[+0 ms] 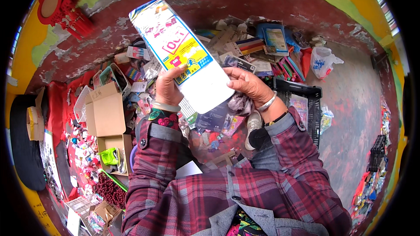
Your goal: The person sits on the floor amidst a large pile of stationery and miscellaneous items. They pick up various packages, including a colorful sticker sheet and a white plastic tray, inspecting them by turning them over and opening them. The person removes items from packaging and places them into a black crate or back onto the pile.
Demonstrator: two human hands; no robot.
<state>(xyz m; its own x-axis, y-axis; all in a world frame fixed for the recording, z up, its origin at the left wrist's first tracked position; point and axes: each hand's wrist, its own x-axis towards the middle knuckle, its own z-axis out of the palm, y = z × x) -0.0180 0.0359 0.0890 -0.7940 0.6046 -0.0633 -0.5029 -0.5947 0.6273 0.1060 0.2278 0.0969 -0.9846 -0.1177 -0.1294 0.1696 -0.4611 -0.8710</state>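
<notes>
A long flat package (205,88) is tilted in front of me, its top leaning to the left. Its upper part carries white, blue, yellow and pink print; its lower part is plain white. My left hand (168,86) grips its left edge, thumb across the front. On the opposite edge, the fingers of my right hand (250,86) are closed around the white end. Just under the right hand shows a dark, fuzzy, greyish-purple bundle (240,104); whether the hand touches it is unclear. A dark printed card (211,120) lies below the package.
Packets and cards (262,52) are heaped against the wall. A black plastic crate (314,105) stands to the right, beyond it a clear plastic bag (323,62). At left are an open cardboard box (107,113), a white basket (82,105) and dark red beads (110,190).
</notes>
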